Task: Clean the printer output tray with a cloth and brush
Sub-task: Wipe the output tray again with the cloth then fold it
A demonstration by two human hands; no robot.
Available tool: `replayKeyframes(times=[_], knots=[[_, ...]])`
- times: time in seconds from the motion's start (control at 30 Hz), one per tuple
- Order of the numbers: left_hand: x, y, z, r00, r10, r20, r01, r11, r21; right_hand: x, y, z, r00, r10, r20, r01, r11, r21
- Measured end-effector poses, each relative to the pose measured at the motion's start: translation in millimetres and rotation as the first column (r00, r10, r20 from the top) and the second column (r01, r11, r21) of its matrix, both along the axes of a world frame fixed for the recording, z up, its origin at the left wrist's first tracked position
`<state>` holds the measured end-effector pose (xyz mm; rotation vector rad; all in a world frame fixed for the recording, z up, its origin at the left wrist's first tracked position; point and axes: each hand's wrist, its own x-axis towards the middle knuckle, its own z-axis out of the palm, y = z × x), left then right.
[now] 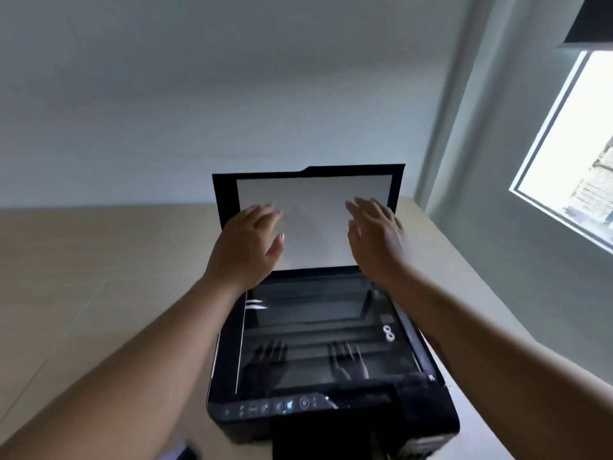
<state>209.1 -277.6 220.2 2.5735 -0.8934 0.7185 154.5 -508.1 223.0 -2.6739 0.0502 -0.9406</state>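
Both forearms are extended over the printer (331,376) on the desk (99,277); left hand (247,242) and right hand (376,239), grip open and empty, are laid flat against the raised scanner lid (313,220), apparently to steady it; the output tray (318,443) is located at the front, barely visible; no cloth or brush is seen

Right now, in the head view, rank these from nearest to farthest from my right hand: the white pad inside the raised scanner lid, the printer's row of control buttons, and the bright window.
1. White lid pad, at the right hand.
2. Row of control buttons, on the printer's front edge.
3. Bright window, far right wall.
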Motion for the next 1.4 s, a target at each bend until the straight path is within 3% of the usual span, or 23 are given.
replayKeyframes(times=[0.1, 0.23, 0.33, 0.47, 0.6, 0.77, 0.93, 1.0, 1.07, 1.2, 1.4], knots=[[32, -19, 28, 0.996, 0.077, 0.035, -0.080, 0.992, 0.093, 32, -19, 28, 1.000, -0.002, 0.000, 0.002, 0.999, -0.050], [64, -32, 42, 0.974, 0.224, -0.029, -0.212, 0.949, 0.232, 66, -35, 46, 0.975, -0.017, -0.221, -0.012, 0.991, -0.132], [69, -33, 43, 0.967, 0.244, -0.068, -0.218, 0.940, 0.262, 72, -40, 50, 0.947, -0.017, -0.320, -0.039, 0.985, -0.168], [51, -27, 40, 0.982, 0.159, 0.100, -0.169, 0.980, 0.106, 47, -39, 44, 0.990, 0.034, -0.140, -0.061, 0.980, -0.190], [10, -16, 28, 0.973, 0.095, 0.212, -0.108, 0.993, 0.050, -7, -37, 26, 0.992, 0.105, 0.075, -0.094, 0.986, -0.137], [-71, 4, -24, 0.968, 0.041, 0.247, -0.033, 0.999, -0.038, -84, -33, -25, 0.980, 0.152, 0.128, -0.142, 0.986, -0.086], [-144, 22, -109, 0.999, 0.041, 0.031, -0.040, 0.998, -0.043, -154, -30, -114, 0.971, 0.221, -0.093, -0.230, 0.968, -0.101], [-164, 23, -137, 0.970, 0.080, -0.231, -0.062, 0.995, 0.083, -177, -23, -145, 0.930, 0.227, -0.288, -0.271, 0.955, -0.122], [-164, 22, -153, 0.907, 0.181, -0.379, -0.096, 0.968, 0.234, -181, -17, -161, 0.879, 0.167, -0.447, -0.255, 0.956, -0.144], [-117, 5, -157, 0.841, 0.270, -0.469, -0.115, 0.936, 0.333, -129, -5, -160, 0.827, 0.121, -0.548, -0.163, 0.986, -0.028], [-90, -3, -156, 0.832, 0.354, -0.428, -0.172, 0.897, 0.407, -78, 5, -161, 0.799, 0.003, -0.602, -0.045, 0.997, -0.054]])
